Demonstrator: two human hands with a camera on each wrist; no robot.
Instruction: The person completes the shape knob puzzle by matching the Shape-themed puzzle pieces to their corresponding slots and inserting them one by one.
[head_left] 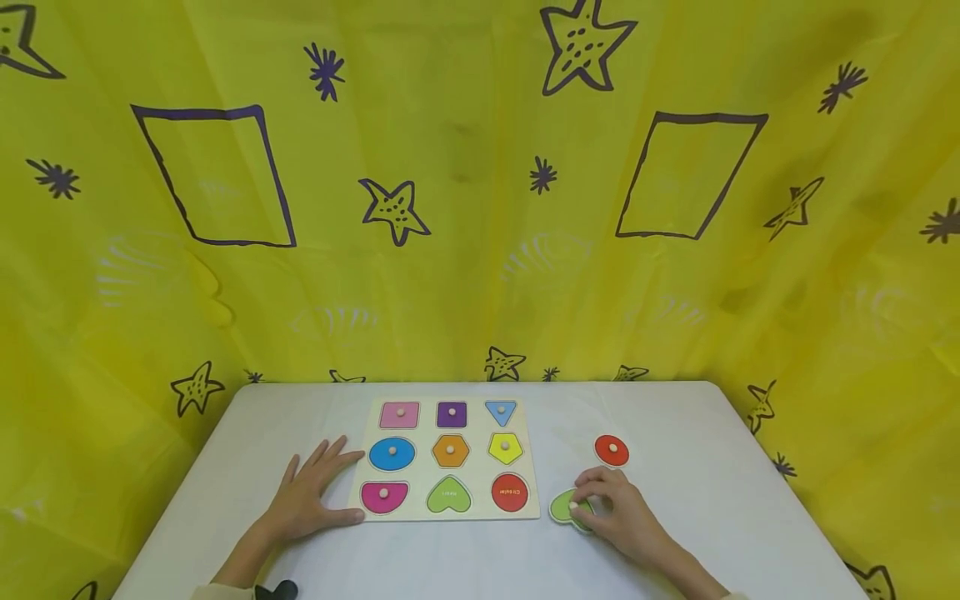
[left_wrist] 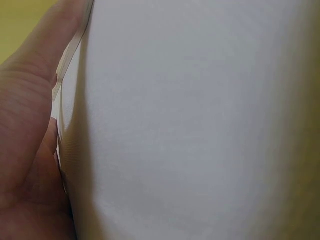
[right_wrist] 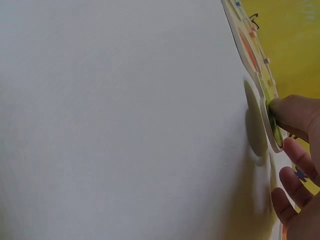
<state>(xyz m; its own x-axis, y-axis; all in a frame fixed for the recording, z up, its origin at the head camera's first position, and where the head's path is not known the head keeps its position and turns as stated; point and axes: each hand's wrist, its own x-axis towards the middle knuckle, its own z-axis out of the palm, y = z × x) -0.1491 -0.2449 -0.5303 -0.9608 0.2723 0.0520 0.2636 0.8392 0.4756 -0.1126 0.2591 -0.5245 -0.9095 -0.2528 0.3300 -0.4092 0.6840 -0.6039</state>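
Observation:
My right hand (head_left: 618, 512) pinches the small knob of a green heart puzzle piece (head_left: 561, 506), to the right of the wooden shape puzzle board (head_left: 477, 508). In the right wrist view the heart piece (right_wrist: 272, 127) is raised off the table, its shadow apart from it. On the board, the heart-shaped recess (head_left: 448, 495) and the round red recess (head_left: 510, 492) hold no pieces. Fingers spread, my left hand (head_left: 303, 500) rests at the board's left edge, thumb and index finger touching it or very near. In the left wrist view its thumb (left_wrist: 35, 65) lies along the board's edge.
A red circle piece (head_left: 612, 451) with a knob lies on the white table (head_left: 465, 562), beyond my right hand. Several knobbed pieces sit in the board, among them a blue oval (head_left: 378, 455) and a yellow pentagon (head_left: 496, 452). A yellow patterned curtain (head_left: 465, 275) surrounds the table.

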